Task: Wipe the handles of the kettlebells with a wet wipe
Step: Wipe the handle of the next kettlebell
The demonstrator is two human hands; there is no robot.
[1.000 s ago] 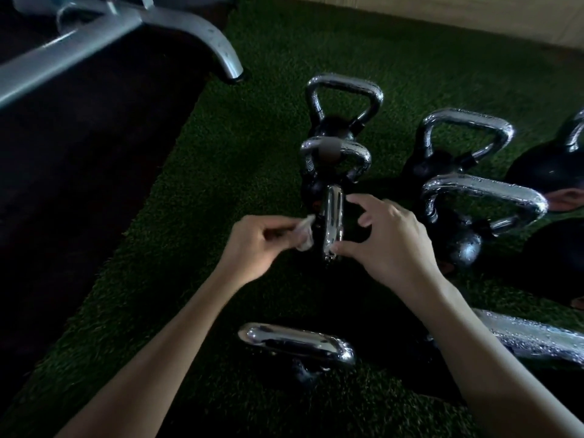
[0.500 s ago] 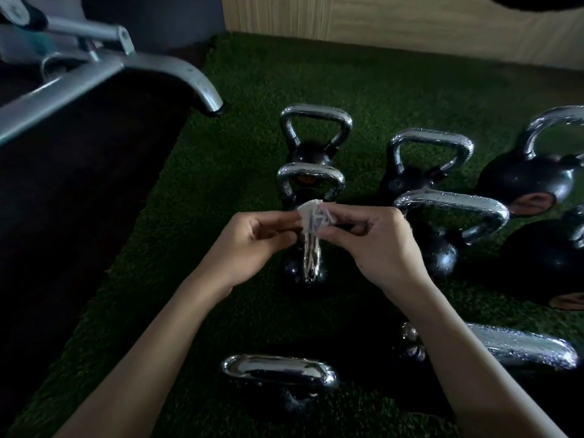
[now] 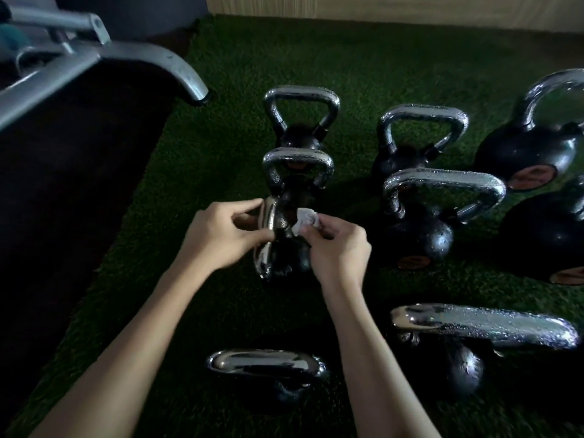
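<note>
One head-worn wide-angle view looks forward and steeply down, close above the kettlebells [image 3: 420, 238] on green turf [image 3: 221, 159].

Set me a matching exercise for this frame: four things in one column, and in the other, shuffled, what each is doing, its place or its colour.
Things
1. left hand
2. right hand
3. grey metal leg
4. turf

Descriptions
A. green
B. pinches the crumpled wet wipe
C. upper left of the view
D. grips a chrome handle of a small kettlebell

Pairs: 1-D, 2-B, 3-C, 4-A
</note>
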